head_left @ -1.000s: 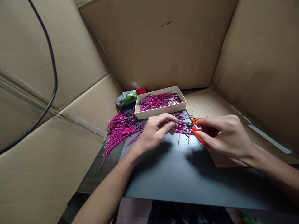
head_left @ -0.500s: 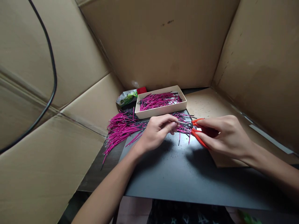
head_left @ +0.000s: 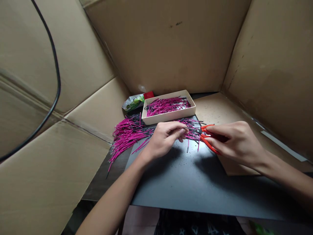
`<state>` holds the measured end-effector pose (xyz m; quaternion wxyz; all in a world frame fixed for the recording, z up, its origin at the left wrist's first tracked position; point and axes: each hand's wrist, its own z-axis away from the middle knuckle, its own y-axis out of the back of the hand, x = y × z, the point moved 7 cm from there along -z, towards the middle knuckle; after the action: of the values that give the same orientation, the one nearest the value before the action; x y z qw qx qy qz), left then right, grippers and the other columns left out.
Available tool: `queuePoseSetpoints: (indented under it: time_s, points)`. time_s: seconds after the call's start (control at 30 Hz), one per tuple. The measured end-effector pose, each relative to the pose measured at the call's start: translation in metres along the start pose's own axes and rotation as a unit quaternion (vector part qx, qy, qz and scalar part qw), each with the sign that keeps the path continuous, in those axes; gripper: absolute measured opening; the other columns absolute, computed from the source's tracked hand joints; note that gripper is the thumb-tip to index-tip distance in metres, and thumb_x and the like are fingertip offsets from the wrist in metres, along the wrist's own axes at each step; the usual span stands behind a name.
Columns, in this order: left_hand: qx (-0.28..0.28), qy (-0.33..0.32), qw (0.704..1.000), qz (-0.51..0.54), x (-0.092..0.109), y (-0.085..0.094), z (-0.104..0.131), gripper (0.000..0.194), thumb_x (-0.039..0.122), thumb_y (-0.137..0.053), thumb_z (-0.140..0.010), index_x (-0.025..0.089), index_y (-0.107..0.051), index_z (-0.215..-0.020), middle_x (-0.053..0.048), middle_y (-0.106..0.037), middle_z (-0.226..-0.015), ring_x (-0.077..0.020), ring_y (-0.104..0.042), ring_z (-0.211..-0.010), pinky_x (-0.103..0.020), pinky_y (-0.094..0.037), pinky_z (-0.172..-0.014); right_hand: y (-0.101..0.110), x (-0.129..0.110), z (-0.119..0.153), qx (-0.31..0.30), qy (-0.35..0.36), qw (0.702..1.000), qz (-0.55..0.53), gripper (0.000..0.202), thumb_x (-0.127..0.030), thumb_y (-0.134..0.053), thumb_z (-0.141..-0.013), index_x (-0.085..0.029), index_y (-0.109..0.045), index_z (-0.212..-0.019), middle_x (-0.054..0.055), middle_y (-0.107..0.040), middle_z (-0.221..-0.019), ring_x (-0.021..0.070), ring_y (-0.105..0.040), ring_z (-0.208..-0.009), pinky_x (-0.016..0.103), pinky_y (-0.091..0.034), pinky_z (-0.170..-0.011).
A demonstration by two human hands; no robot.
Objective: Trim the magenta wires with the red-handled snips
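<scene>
Two hands meet over the table (head_left: 168,186); the right hand (head_left: 241,140) is partly closed around the red handles of a pair of scissors (head_left: 199,131), thumb on the lower handle, fingers on the upper; the left hand (head_left: 166,138) is curled, thumb near forefinger, at the blade tips, and whether it pinches a wire there I cannot tell.

The scissors lie between the hands; their long axis runs roughly sideways, the dark blades pointing left and slightly away from the person, the handles spread apart toward the right palm; the tips are hidden at the left fingertips.

Behind the left hand stands a shallow box (head_left: 170,117) of pink and black wires (head_left: 166,106); a loose pile of wires (head_left: 129,133) lies to its left, more beneath the blades.
</scene>
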<state>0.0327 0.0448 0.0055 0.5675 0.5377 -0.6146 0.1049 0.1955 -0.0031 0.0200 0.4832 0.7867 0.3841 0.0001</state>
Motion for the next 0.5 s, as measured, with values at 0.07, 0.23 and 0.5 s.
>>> queuePoseSetpoints:
  time_s: [0.07, 0.23, 0.5]
  points:
    - [-0.002, 0.001, 1.000, 0.003, -0.0001, -0.0004, 0.0000, 0.023, 0.028, -0.052, -0.093, 0.011, -0.067, -0.091, -0.007, -0.067, -0.075, -0.0130, -0.062, -0.062, -0.027, -0.054, -0.061, 0.0003, -0.0010, -0.0008, 0.003, -0.007, 1.000, -0.008, 0.016, -0.026, -0.060, -0.083, -0.015, -0.071, -0.085, 0.004, -0.068, -0.067, 0.0112, -0.055, -0.051, 0.025, -0.037, -0.049]
    - [0.001, 0.001, 1.000, -0.006, -0.0002, 0.0009, 0.0004, 0.022, 0.027, -0.052, -0.093, 0.012, -0.067, -0.091, -0.007, -0.066, -0.076, -0.0124, -0.061, -0.062, -0.027, -0.053, -0.061, -0.0003, 0.0000, 0.0000, 0.003, -0.037, 0.999, -0.016, 0.015, -0.023, -0.062, -0.078, -0.015, -0.072, -0.086, 0.000, -0.062, -0.059, 0.0097, -0.049, -0.048, 0.025, -0.034, -0.048]
    - [-0.011, -0.011, 0.999, -0.037, 0.0014, 0.0002, 0.0002, 0.022, 0.026, -0.051, -0.093, 0.012, -0.067, -0.089, -0.006, -0.065, -0.073, -0.0127, -0.061, -0.062, -0.026, -0.052, -0.060, -0.0031, 0.0015, 0.0004, -0.017, -0.003, 1.000, -0.007, 0.015, -0.025, -0.061, -0.081, -0.016, -0.072, -0.086, 0.003, -0.069, -0.069, 0.0110, -0.056, -0.052, 0.025, -0.037, -0.049]
